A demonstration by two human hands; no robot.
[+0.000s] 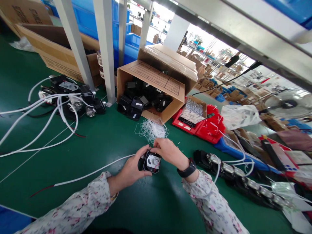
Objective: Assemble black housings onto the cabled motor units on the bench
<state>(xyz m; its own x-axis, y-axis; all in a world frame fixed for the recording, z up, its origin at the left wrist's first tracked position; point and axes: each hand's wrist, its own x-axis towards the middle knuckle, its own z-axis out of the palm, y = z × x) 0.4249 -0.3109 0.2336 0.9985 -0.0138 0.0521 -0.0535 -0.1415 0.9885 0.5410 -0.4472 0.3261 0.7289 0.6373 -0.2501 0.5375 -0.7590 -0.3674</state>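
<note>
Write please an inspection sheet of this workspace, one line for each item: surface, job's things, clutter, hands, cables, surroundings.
Surface: green table top.
Job's things: small black part with a round white face, held in both hands.
Clutter: tipped cardboard box of black parts; white tie bundle; red trays; plastic bag.
Hands: left hand grips the part from the left; right hand holds its top.
Cables: white cable runs left from the part; white cable loops at the finished parts, left.
Surroundings: grey frame posts, blue bins, fan.
</note>
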